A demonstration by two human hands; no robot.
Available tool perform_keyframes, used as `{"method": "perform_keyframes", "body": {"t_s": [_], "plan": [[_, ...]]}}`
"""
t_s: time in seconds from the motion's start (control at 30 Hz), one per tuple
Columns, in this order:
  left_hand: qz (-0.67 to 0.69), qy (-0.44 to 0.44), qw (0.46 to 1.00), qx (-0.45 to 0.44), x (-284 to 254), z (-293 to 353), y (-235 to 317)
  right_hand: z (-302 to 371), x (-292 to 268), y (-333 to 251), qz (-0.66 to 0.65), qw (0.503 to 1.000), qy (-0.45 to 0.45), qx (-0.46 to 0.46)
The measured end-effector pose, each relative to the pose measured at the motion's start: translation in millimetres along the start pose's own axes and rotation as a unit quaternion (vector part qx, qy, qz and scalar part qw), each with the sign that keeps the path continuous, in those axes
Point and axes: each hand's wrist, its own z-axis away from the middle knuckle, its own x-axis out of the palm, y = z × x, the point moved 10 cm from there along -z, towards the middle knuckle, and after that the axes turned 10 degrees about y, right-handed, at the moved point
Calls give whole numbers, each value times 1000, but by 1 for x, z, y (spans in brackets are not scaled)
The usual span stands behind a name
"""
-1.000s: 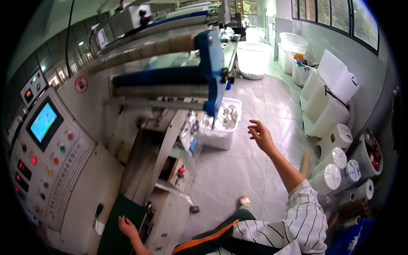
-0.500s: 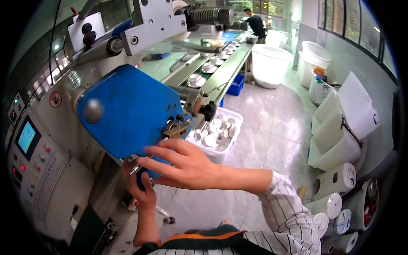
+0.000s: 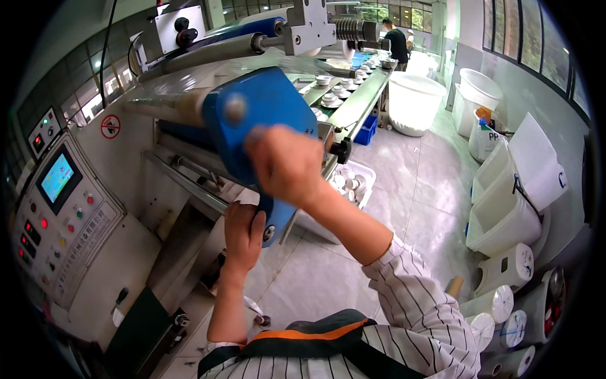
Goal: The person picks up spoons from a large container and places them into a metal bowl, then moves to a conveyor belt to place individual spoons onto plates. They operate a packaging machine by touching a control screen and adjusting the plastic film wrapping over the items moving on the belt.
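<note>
A blue metal end plate (image 3: 252,104) stands at the end of the film-wrapping machine's rollers, beside a wide roll of clear film (image 3: 167,104). My left hand (image 3: 243,234) is closed on the plate's lower arm, next to a round metal bolt end. In front of the plate's face, my right hand (image 3: 287,164) is curled into a closed, motion-blurred shape. Whatever its fingers hold is hidden. A black knob (image 3: 341,150) sticks out just right of that hand.
At left is a control panel with a lit screen (image 3: 58,178). A conveyor (image 3: 360,104) carries stacked white dishes toward a person (image 3: 396,45). A white bin of small pieces (image 3: 365,174) stands behind the plate. White tubs (image 3: 505,189) and film rolls (image 3: 495,304) line the right.
The blue plate now appears turned more edge-on, baring rollers behind it. My right hand has risen from its lower edge and curled. My left hand has moved up onto its lower arm.
</note>
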Motion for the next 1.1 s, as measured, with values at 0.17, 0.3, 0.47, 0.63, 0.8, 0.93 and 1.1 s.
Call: {"method": "perform_keyframes", "body": {"t_s": [0.17, 0.3, 0.47, 0.63, 0.8, 0.93, 1.1], "plan": [[19, -3, 1000, -8, -4, 3, -1, -12, -8, 110, 175, 935, 100, 291], [29, -8, 999, -17, 8, 3, 6, 44, -1, 258, 62, 876, 55, 475], [-8, 6, 1000, -26, 4, 1, 2, 144, 4, 292, -62, 655, 63, 750], [-3, -12, 1000, -27, 5, -2, -1, 133, -44, 293, -70, 693, 97, 710], [-14, 32, 999, -6, 4, 4, 10, 70, -75, 305, 277, 837, -239, 406], [-49, 66, 996, -23, -12, 14, -5, -56, -27, 252, 387, 894, -205, 93], [-15, 103, 994, -41, -6, 4, 8, -66, 21, 347, 526, 754, -376, -111]]}}
